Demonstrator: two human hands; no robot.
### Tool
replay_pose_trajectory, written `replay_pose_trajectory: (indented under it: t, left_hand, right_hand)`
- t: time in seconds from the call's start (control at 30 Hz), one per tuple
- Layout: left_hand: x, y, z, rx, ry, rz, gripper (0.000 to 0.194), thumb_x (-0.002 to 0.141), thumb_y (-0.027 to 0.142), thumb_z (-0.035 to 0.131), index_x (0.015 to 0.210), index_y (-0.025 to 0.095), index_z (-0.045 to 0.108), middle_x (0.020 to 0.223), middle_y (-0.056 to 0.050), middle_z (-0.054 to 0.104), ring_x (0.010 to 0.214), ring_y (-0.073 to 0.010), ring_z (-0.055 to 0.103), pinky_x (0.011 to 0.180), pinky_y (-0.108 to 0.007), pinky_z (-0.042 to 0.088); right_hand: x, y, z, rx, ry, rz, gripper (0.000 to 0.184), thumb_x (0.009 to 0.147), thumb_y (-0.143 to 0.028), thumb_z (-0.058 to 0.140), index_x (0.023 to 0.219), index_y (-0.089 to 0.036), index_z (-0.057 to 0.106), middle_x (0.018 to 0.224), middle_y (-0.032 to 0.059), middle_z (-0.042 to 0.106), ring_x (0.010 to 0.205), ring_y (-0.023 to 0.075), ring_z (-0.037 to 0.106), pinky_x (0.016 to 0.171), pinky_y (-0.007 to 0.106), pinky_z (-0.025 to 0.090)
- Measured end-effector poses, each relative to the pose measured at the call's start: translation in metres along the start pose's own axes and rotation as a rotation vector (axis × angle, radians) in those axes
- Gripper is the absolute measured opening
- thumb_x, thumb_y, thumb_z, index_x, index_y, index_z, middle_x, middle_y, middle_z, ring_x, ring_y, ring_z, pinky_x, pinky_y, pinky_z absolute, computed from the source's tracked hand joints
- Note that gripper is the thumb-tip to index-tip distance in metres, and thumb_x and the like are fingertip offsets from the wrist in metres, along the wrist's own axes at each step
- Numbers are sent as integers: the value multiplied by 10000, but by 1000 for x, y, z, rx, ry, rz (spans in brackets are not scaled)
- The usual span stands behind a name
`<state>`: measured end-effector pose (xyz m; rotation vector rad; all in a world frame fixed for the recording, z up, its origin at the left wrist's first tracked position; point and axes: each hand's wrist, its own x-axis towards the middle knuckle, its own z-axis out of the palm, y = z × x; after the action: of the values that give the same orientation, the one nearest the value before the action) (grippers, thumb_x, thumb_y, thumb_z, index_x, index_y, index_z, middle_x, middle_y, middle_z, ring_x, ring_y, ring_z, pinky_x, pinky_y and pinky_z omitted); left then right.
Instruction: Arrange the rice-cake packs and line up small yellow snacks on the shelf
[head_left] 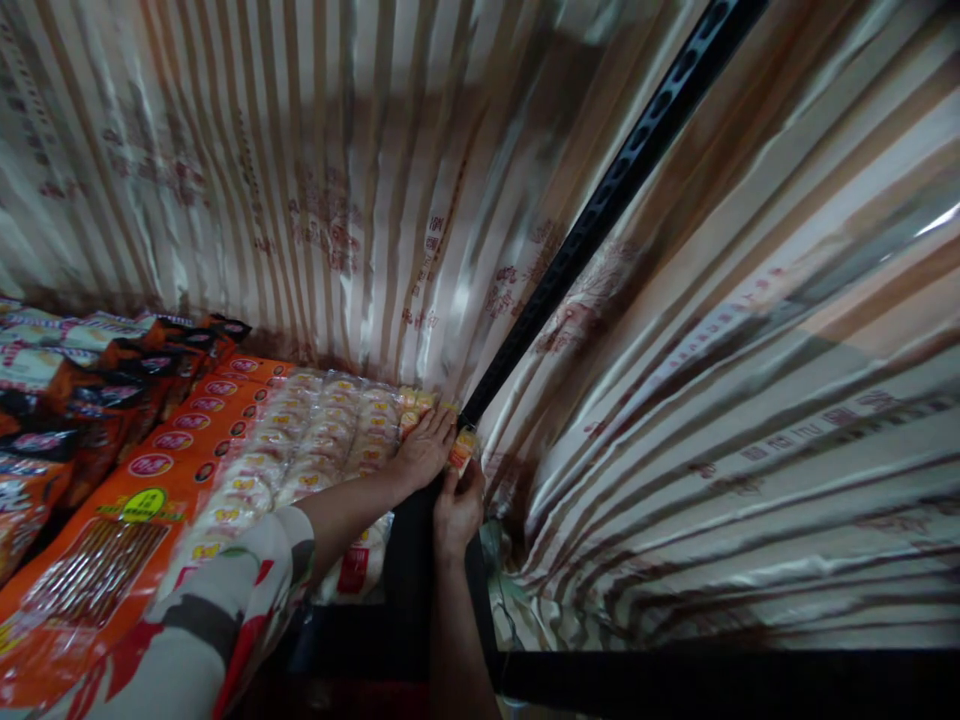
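My left hand (426, 452) lies with its fingers stretched out over small yellow packets (417, 399) in the back corner of the shelf. Just to its right, my right hand (459, 512) pinches a small yellow-and-orange packet (462, 450) upright near the foot of the black slotted post (592, 215). Rows of clear-wrapped pale food packs (304, 435) run along the left side of my left hand, and my left forearm reaches across them. What is inside the small packets is too dim to tell.
Orange packs (176, 450) with a clear window lie left of the pale rows, then dark-topped orange bags (150, 370) beyond. Striped, printed sheeting (322, 170) hangs behind and to the right. A dark shelf edge (720, 680) crosses the lower right.
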<state>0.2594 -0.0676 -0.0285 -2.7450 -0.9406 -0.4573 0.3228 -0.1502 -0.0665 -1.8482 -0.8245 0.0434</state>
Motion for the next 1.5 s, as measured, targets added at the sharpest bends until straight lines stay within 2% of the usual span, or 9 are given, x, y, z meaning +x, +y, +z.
replay_pose_trajectory:
  t: [0.1, 0.27, 0.53, 0.67, 0.87, 1.03, 1.23, 1.37, 1.5]
  left_hand:
    - [-4, -6, -4, 6, 53, -25, 450, 890, 129, 340, 1309, 21, 462, 1420, -216, 422, 1368, -260, 328, 1124, -493, 267]
    - [-10, -16, -2, -26, 80, -153, 530, 827, 131, 390, 1332, -28, 413, 1436, -257, 373, 1387, -303, 273, 1136, -519, 202]
    - [-9, -20, 4, 19, 114, -168, 448, 827, 94, 350, 1232, 3, 518, 1357, -233, 487, 1350, -303, 345, 1110, -511, 258]
    - [-10, -22, 1, 1, 116, -158, 420, 847, 108, 337, 1193, 15, 555, 1297, -219, 540, 1324, -304, 378, 1113, -503, 252]
    - [-14, -22, -9, -24, 63, -199, 440, 837, 149, 387, 1231, 21, 535, 1308, -228, 522, 1285, -322, 408, 1091, -523, 261]
    - [-11, -23, -18, -40, 36, -254, 421, 851, 152, 370, 1220, 49, 543, 1272, -213, 539, 1246, -304, 440, 1073, -486, 290]
    - [-7, -31, -15, -89, 36, -250, 364, 867, 190, 382, 1124, 43, 594, 1209, -211, 554, 1185, -302, 462, 1059, -445, 304]
    - [-6, -36, -13, -103, 49, -244, 354, 877, 195, 382, 1118, 54, 600, 1159, -185, 573, 1147, -290, 478, 1025, -417, 337]
    - [-2, -37, -17, -116, 27, -257, 369, 871, 152, 375, 1163, 46, 576, 1164, -180, 573, 1144, -276, 476, 1006, -397, 348]
  right_hand:
    - [-1, 2, 1, 14, 0, 2, 524, 855, -431, 397, 1213, -70, 525, 1102, 194, 660, 958, 253, 654, 814, 353, 484]
    - [-1, 5, 2, 22, -16, -25, 499, 853, -411, 415, 1207, -82, 541, 1090, 178, 669, 930, 240, 662, 809, 339, 491]
    - [-1, -1, -2, 39, -56, 5, 466, 854, -390, 417, 1188, -95, 550, 1054, 152, 687, 936, 243, 657, 829, 342, 480]
    - [3, 0, 1, -7, -128, -1, 421, 850, -355, 435, 1174, -127, 576, 1086, 125, 685, 983, 248, 642, 843, 341, 468]
    - [14, -5, 10, 25, -209, -4, 340, 834, -271, 442, 1082, -143, 635, 1009, 101, 706, 883, 216, 653, 793, 309, 473]
    - [16, -4, 16, 30, -190, -26, 334, 837, -245, 427, 1063, -121, 638, 1019, 116, 696, 902, 215, 641, 831, 309, 466]
    - [8, -3, 15, -71, -185, -152, 345, 856, -250, 386, 1041, -115, 645, 1023, 136, 680, 957, 253, 603, 893, 364, 440]
    - [5, -8, 11, -185, -156, -144, 327, 843, -225, 376, 950, -115, 665, 950, 147, 680, 950, 277, 580, 922, 397, 413]
    - [3, -12, 7, -232, -126, -139, 348, 875, -273, 345, 895, -143, 667, 983, 152, 672, 986, 279, 564, 960, 419, 381]
